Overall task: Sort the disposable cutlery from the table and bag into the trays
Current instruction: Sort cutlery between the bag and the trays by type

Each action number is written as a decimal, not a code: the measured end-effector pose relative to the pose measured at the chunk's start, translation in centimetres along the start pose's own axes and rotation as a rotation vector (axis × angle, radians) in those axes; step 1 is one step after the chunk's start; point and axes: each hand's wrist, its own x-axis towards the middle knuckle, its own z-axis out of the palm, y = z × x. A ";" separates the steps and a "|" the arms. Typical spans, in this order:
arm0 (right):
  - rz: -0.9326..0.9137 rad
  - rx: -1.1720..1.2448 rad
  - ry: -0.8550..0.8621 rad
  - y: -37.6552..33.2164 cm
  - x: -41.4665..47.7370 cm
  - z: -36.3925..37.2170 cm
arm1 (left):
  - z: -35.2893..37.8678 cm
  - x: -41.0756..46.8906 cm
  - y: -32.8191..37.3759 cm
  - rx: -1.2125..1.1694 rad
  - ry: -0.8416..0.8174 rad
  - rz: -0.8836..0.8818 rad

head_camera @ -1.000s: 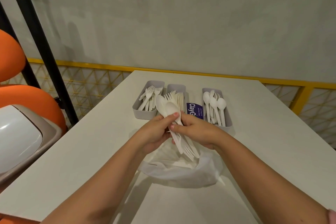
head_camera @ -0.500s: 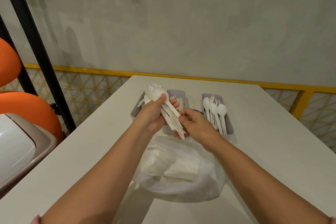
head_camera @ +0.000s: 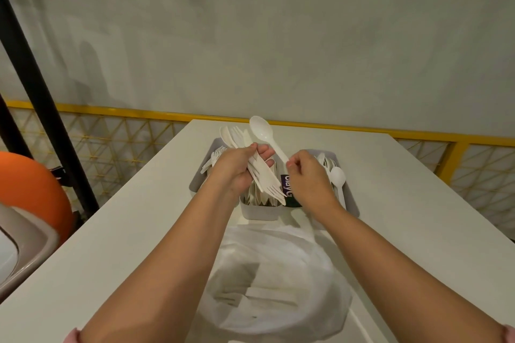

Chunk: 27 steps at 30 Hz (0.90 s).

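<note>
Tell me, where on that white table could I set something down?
Bare white tabletop lies left of the grey plastic trays and thin white plastic bag, right of both, and behind the trays. The middle is crowded: trays, bag, left hand and right hand above.

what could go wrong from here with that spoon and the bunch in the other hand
The right hand pinches the white spoon only by its handle end, so it might twist loose before reaching the spoon tray. The left hand grips a fanned, mixed bundle of cutlery right over the middle tray; a piece could slip in unsorted.
</note>
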 end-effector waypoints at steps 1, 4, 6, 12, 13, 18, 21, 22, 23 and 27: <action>0.018 -0.020 0.020 0.6 0.3 -0.4 | -0.1 0.4 -0.1 -0.009 0.002 0.001; 0.098 -0.070 0.117 2.3 1.2 -2.0 | -0.3 1.0 -0.2 -0.049 0.015 0.023; 0.186 -0.091 0.105 3.4 1.7 -2.8 | -0.4 1.3 -0.3 -0.064 -0.005 0.032; 0.374 -0.270 -0.110 6.1 2.1 -2.9 | -0.9 1.5 -1.1 -0.002 -0.071 0.028; 0.404 -0.284 -0.135 6.4 2.2 -2.7 | -1.1 1.6 -1.2 -0.007 -0.079 0.021; 0.437 -0.400 -0.248 6.9 1.9 -2.3 | -1.5 1.5 -1.3 -0.028 -0.090 0.008; 0.310 -0.436 -0.172 6.2 1.5 -2.2 | -1.5 1.3 -1.1 -0.039 -0.093 0.006; 0.286 -0.391 -0.147 5.9 1.6 -2.2 | -1.5 1.3 -1.1 -0.038 -0.091 0.011; 0.263 -0.331 -0.131 5.3 1.6 -2.2 | -1.5 1.3 -1.1 -0.037 -0.089 0.016; 0.053 -0.125 -0.094 2.4 1.7 -1.8 | -1.5 1.3 -0.9 -0.029 -0.095 0.031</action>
